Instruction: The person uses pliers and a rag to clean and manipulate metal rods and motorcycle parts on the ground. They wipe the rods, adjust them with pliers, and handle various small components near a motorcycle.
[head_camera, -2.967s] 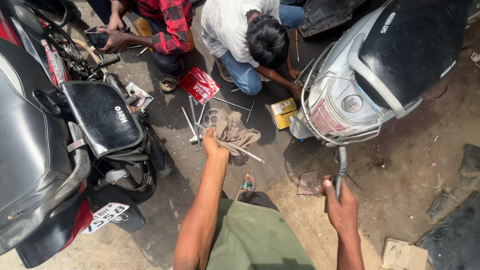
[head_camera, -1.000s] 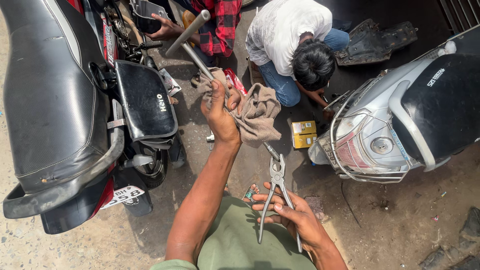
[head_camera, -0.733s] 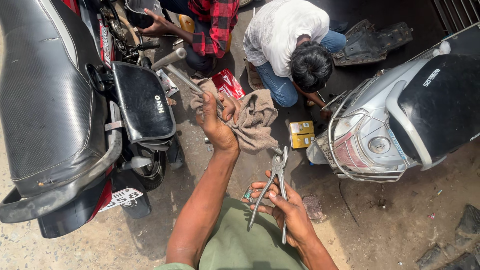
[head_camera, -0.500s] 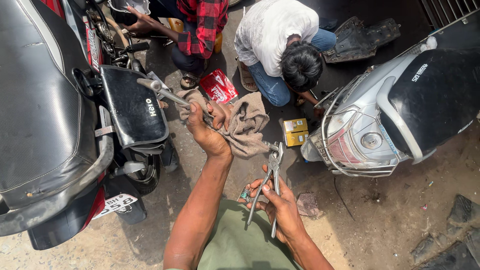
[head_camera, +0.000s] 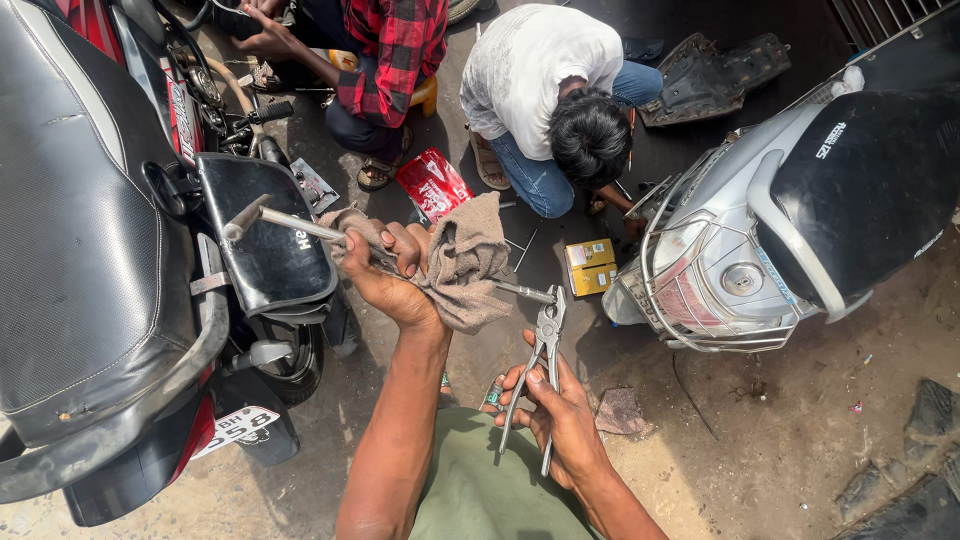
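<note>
Dirt floor (head_camera: 800, 440) bears 1 yellow box (head_camera: 590, 267), perhaps a flat stone (head_camera: 620, 411).

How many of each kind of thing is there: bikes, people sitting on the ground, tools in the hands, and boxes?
Two-wheelers: 2, a black motorcycle and a silver scooter
People crouching on the ground: 2, one in a red checked shirt, one in a white shirt
Tools in hand: 2, a metal rod wrapped in a brown rag in the left hand, pliers in the right hand
Yellow boxes: 1
Total: 7

Coarse cloth rag (head_camera: 470, 262); shiny metal pliers (head_camera: 545, 345)
</note>
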